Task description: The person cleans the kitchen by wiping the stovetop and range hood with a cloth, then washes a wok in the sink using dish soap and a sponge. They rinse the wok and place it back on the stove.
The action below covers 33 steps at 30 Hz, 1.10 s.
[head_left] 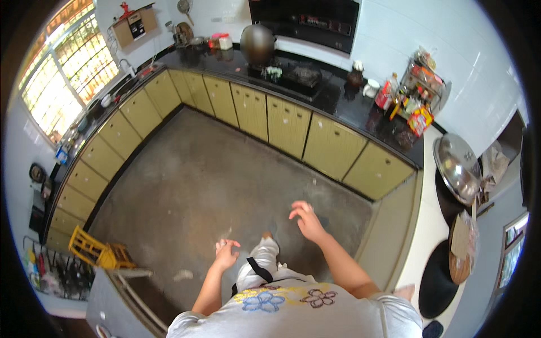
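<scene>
My left hand (226,253) hangs over the grey floor (186,186), just left of my leg in white trousers (256,270). Nothing is in it, and its loosely bent fingers are apart. Farther forward and to the right, my right hand (307,221) is also in mid-air, empty, with its fingers spread and slightly curled. Neither hand touches anything. The closest furniture to my right hand is the row of yellow-green cabinets (333,141) beneath a black countertop (344,107), well beyond reach of its fingers.
A stove (301,79) and a round, blurred pot (258,45) are at the back. Bottles (389,93) and a seasoning rack (425,84) crowd the right corner. A large metal lid (457,168) stands at the right ledge. A yellow chair (101,253) is at lower left.
</scene>
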{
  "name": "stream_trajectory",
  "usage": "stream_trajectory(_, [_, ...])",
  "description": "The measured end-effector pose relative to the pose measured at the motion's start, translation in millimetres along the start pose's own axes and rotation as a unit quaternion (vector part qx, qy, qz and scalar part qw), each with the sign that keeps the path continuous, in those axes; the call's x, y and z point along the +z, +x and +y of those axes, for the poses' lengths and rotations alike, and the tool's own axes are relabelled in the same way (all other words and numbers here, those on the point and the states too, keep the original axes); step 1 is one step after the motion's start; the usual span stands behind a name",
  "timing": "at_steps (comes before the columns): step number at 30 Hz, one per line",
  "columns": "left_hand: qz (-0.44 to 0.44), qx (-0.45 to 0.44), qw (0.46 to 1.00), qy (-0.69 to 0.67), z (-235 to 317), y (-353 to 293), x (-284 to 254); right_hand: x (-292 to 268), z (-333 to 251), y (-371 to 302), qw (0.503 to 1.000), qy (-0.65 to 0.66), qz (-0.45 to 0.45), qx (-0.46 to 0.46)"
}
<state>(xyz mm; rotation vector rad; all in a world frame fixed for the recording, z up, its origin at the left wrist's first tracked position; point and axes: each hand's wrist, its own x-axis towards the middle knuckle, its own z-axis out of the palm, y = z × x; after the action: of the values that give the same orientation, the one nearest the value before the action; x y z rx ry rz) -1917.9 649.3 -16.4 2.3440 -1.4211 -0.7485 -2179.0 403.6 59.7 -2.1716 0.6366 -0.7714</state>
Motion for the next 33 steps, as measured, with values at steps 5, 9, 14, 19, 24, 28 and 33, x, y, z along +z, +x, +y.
stream_trajectory(5, [-0.099, -0.022, 0.975, -0.199, 61, 237, -79, -29, 94, 96, 0.962, 0.093, -0.040, 0.254])
stream_trajectory(9, [-0.094, 0.048, 0.969, -0.225, 147, 394, -154, -52, 155, 167, 0.936, 0.106, 0.017, 0.335])
stream_trajectory(14, [0.022, 0.186, 0.978, -0.087, 151, 610, -158, -52, 258, 313, 0.957, 0.008, 0.081, 0.280])
stream_trajectory(19, [0.040, 0.190, 0.981, -0.007, 160, 756, -181, -39, 369, 547, 0.980, -0.121, 0.112, 0.113])
stream_trajectory(24, [0.049, 0.207, 0.977, 0.024, 180, 868, -239, -41, 412, 788, 0.966, -0.167, 0.170, 0.096])
stream_trajectory(28, [0.125, 0.258, 0.958, 0.025, 189, 971, -255, -34, 439, 909, 0.918, -0.276, -0.026, 0.284])
stream_trajectory(33, [0.169, 0.267, 0.949, -0.020, 191, 1046, -243, -7, 507, 940, 0.887, -0.297, -0.047, 0.350])
